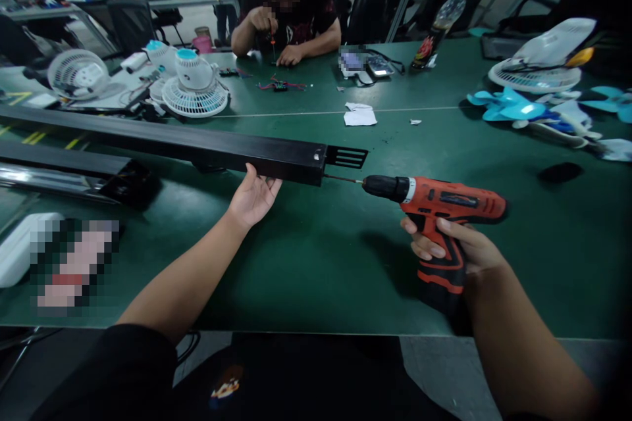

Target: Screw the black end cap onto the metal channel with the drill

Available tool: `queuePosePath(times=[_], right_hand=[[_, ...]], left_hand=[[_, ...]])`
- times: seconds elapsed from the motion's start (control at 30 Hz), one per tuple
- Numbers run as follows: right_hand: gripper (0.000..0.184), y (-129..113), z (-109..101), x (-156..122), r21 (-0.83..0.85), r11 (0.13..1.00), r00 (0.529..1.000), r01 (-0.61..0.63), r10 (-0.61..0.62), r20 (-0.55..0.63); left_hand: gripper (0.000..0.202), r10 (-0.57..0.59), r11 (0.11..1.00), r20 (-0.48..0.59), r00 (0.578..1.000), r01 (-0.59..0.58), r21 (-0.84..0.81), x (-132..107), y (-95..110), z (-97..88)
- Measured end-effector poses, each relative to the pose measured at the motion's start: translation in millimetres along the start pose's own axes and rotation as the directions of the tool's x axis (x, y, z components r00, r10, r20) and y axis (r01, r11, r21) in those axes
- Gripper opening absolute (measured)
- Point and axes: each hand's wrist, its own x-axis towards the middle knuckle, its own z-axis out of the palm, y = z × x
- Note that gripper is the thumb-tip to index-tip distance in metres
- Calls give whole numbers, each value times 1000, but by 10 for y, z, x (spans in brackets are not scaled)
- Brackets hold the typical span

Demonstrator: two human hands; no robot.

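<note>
A long black rectangular bar [212,148] runs in from the left above the table. My left hand [253,200] supports it near its right end, with the thumb against the front side and the other fingers partly hidden beneath. A slotted black plate [347,156] sticks out from that end. My right hand [457,243] is wrapped around the grip of a red and black cordless drill [444,200]. The drill points left, and its long thin bit [344,177] reaches the lower part of the bar's end face. Whether the tip is inside cannot be made out.
A second black bar [64,164] lies at the left, near a white object [24,247]. Fan parts [195,95] and blue fan blades [508,105] lie farther back. Opposite, a person [291,13] works with a screwdriver. A bottle [439,29] stands behind a piece of paper [360,114].
</note>
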Motion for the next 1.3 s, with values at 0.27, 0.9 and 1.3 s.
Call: queuePosePath(times=[0.27,0.9,1.3], right_hand=[[31,3,20,-8,11,1000,1000,-4,4,-13],[36,2,-7,-20,-26,1000,1000,11,-11,4],[47,33,-70,-28,-95,995,996,-27,35,87]], left_hand=[[48,10,1000,-14,1000,-10,25,-15,-2,29],[48,-21,1000,40,999,21,-16,16,18,-53],[50,-15,1000,17,1000,15,-6,-14,14,9]])
